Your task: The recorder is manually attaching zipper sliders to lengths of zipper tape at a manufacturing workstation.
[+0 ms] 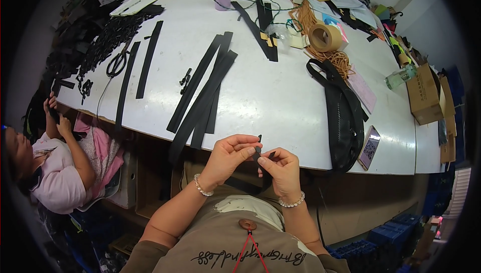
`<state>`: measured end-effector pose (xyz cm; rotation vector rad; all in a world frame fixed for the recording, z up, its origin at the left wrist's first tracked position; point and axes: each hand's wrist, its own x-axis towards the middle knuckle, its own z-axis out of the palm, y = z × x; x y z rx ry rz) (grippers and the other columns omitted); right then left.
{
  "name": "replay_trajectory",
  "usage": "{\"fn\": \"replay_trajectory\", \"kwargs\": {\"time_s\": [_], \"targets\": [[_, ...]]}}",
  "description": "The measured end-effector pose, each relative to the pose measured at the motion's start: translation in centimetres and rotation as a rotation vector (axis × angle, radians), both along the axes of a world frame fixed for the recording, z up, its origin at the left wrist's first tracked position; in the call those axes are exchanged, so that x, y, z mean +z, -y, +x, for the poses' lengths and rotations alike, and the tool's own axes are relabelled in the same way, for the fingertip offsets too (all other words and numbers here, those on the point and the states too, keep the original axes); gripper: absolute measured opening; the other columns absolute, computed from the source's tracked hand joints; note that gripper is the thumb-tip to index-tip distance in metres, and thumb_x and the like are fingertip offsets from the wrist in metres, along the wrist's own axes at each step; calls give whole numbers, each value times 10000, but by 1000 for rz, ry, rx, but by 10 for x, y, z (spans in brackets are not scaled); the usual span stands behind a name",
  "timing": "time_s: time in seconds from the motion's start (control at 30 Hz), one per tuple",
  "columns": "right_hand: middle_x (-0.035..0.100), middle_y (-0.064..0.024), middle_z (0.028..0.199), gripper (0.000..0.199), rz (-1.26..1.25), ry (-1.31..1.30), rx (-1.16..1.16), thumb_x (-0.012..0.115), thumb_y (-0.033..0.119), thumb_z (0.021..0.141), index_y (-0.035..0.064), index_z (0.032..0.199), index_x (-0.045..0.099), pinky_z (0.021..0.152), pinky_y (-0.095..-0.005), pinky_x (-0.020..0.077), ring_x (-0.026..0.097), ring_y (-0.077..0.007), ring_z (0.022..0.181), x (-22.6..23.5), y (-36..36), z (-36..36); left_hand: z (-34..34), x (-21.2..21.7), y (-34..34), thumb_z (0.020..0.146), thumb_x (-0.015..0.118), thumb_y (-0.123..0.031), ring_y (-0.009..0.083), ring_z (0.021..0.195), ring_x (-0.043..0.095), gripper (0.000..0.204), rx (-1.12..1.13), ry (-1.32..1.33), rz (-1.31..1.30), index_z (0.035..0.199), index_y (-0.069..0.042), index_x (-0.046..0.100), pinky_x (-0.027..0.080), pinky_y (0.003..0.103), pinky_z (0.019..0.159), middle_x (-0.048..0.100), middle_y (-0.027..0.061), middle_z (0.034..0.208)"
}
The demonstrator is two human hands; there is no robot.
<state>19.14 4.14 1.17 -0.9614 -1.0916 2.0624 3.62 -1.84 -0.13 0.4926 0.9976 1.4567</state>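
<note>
A small black strap piece (258,153) is held between both hands, just off the near edge of the white surface (280,97), at chest level where it can be viewed closely. The left hand (229,156) is closed on it in a fingertip pinch; the right hand (281,168) grips its lower end, so the piece is steadied from both sides. Just beyond the left hand, long black strips (203,95) are laid out flat within reach. Beyond the right hand a black bag (344,117) lies, with a phone (370,147) beside it.
</note>
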Motion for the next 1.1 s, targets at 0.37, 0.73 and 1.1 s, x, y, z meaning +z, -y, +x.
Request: {"fn": "replay_trajectory", "kwargs": {"time_s": [0.37, 0.73, 1.1], "targets": [[604, -59, 696, 41, -110, -36, 4, 630, 1, 828, -14, 827, 592, 524, -255, 489, 574, -122, 572, 2, 5, 1, -5, -7, 1, 867, 604, -2, 132, 949, 628, 226, -45, -94, 104, 1092, 14, 600, 512, 240, 816, 659, 100, 1013], [602, -73, 694, 47, -116, -59, -30, 629, 4, 827, -9, 817, 585, 527, -261, 488, 574, -134, 565, 3, 10, -2, -8, -3, 1, 856, 609, 11, 130, 948, 628, 193, -52, -185, 153, 1049, 13, 616, 505, 238, 827, 664, 88, 986], [598, -90, 705, 39, -103, -89, -77, 604, -20, 833, -14, 815, 570, 539, -269, 489, 572, -153, 573, 1, 16, -6, -11, 1, 2, 853, 620, 4, 128, 893, 642, 166, -61, -204, 162, 1016, 25, 642, 521, 240, 800, 678, 101, 957]]}}
